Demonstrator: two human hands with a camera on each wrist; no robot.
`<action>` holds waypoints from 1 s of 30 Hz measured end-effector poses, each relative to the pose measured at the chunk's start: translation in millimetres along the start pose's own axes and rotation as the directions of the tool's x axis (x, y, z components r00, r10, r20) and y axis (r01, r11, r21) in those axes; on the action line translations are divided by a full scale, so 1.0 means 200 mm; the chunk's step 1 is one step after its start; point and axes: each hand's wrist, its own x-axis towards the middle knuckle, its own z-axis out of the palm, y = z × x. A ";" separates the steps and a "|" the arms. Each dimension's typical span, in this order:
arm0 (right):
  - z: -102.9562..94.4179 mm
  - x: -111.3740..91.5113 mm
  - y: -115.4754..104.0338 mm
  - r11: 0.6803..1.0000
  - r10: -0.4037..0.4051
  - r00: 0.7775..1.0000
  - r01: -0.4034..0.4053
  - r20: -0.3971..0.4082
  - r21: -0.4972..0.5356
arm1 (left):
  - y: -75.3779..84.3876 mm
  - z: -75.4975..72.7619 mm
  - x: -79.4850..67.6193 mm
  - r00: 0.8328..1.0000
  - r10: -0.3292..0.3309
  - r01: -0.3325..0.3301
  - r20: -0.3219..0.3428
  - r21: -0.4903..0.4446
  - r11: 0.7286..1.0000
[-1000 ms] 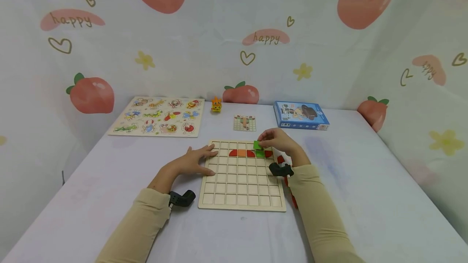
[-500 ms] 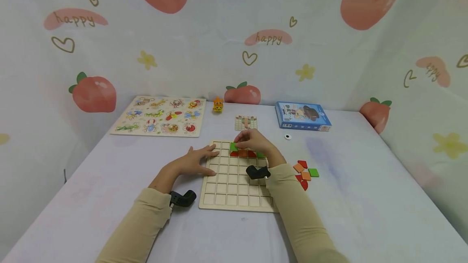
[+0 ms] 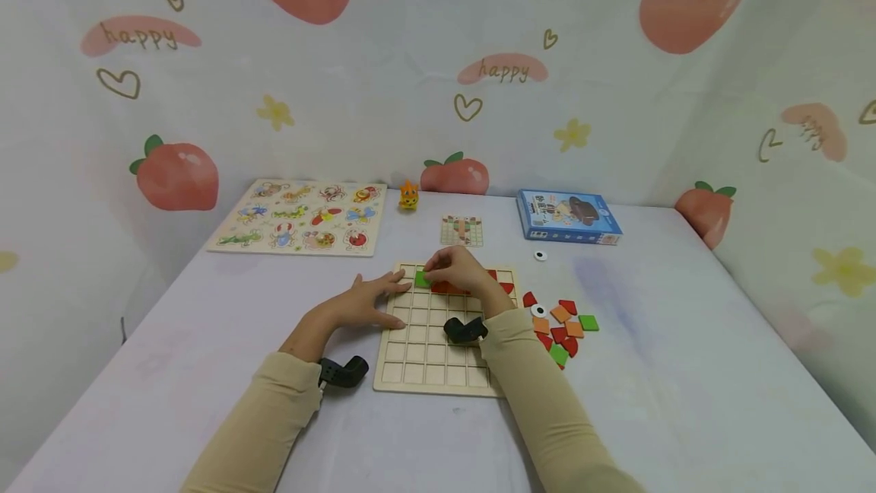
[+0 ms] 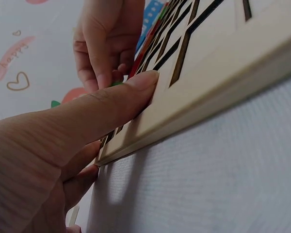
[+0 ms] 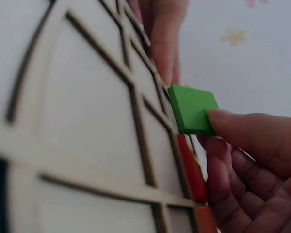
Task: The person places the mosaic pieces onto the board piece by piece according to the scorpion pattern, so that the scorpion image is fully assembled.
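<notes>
My right hand [image 3: 457,271] pinches a green square tile [image 5: 193,109] between thumb and fingers at the upper left of the wooden grid board [image 3: 404,375]. In the right wrist view the tile stands tilted at a cell beside a red piece [image 5: 192,167]; an orange piece [image 5: 205,219] lies below that. My left hand [image 3: 359,303] rests at the board's left edge with spread fingers; its thumb [image 4: 143,81] lies on the frame in the left wrist view. Red pieces [image 3: 448,288] sit in the upper row, partly hidden by my right hand.
Loose red, orange and green pieces [image 3: 573,329] lie right of the board. Behind it are a small pattern card [image 3: 461,231], a blue box [image 3: 568,217], an orange toy figure [image 3: 408,195] and an insect puzzle board [image 3: 294,217]. One round eye piece [image 3: 540,256] lies near the box.
My right hand has carried the green tile leftward along the board's upper rows, uncovering loose pieces at the right. The left hand stays on the board's left edge.
</notes>
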 end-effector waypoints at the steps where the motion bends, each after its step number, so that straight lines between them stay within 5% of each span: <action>1: 0.00 0.00 0.00 1.000 0.006 1.000 -0.007 -0.004 -0.009 | 0.00 0.00 0.00 1.000 0.002 -0.002 0.000 0.002 1.000; 30: 0.02 0.00 0.01 0.987 0.042 0.999 -0.041 0.002 -0.152 | 0.00 0.01 0.00 1.000 -0.015 0.015 -0.002 0.000 1.000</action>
